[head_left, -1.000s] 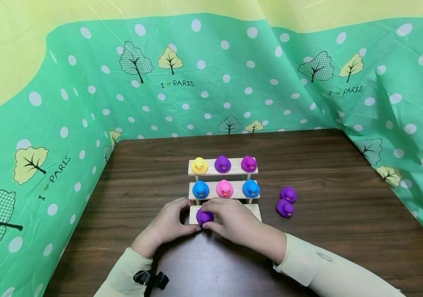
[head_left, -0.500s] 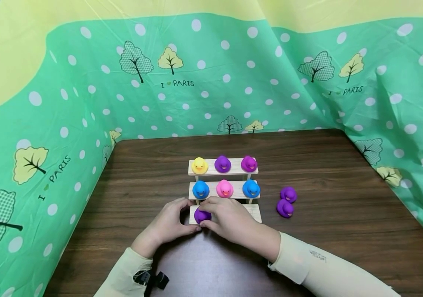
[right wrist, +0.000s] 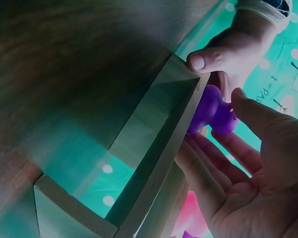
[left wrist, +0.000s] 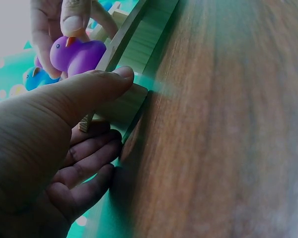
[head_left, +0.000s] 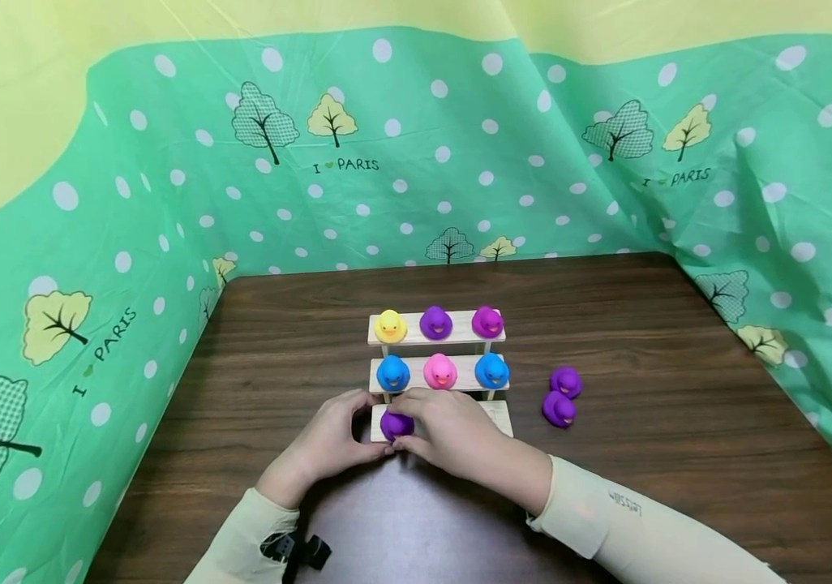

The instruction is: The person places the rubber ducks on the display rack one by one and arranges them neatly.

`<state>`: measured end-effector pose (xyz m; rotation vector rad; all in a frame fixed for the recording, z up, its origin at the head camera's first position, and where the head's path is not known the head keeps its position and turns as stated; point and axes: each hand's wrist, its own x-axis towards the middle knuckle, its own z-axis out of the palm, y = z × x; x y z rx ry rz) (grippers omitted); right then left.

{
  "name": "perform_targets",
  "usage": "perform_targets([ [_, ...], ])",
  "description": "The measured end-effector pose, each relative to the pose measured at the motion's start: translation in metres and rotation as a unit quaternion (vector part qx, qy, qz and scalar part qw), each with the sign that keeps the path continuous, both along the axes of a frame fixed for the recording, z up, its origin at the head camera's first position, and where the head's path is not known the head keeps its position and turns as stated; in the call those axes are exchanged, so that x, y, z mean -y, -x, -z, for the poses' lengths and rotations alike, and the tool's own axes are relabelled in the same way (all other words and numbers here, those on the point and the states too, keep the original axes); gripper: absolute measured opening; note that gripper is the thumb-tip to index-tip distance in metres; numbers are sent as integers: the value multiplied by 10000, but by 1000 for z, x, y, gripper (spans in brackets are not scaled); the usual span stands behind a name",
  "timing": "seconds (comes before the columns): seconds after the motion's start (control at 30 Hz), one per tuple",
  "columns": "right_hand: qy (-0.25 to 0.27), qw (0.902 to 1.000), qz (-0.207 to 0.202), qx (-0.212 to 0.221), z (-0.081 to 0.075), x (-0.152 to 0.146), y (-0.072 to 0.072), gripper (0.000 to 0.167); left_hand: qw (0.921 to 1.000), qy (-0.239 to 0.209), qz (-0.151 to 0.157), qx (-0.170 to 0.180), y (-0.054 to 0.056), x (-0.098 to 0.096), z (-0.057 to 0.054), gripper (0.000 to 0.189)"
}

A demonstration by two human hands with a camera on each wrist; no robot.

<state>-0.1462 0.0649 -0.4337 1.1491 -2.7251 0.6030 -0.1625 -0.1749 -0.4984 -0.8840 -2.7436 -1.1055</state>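
A three-tier wooden display stand (head_left: 502, 415) faces me. On its bottom step, at the left end, sits a purple rubber duck (head_left: 396, 426). My right hand (head_left: 452, 430) holds this duck between thumb and fingers; in the right wrist view the thumb is by the beak of the duck (right wrist: 213, 111). My left hand (head_left: 332, 434) grips the left end of the bottom step, with the thumb (left wrist: 102, 87) along the front edge and the fingers curled beneath. The right hand covers the middle of that step in the head view.
The middle step holds a pink duck (head_left: 440, 371) between two blue ducks (head_left: 392, 373). Up top are a yellow duck (head_left: 390, 327) and two purple ones (head_left: 435, 323). Two more purple ducks (head_left: 559, 409) lie on the brown table right of the stand. A green curtain (head_left: 387, 162) surrounds the table.
Over the past second my right hand has slid the purple duck slightly left along the bottom step. The left hand has stayed in place on the stand.
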Motion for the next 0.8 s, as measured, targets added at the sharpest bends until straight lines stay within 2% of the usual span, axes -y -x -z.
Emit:
perform_targets([
  [0.5, 326, 9993, 77, 179, -8, -31, -17, 42, 10000, 54, 20, -55, -2, -1, 0, 50],
  [0.8, 705, 9930, 272, 907, -12, -72, -24, 35, 10000, 94, -24, 0, -2, -1, -1, 52],
])
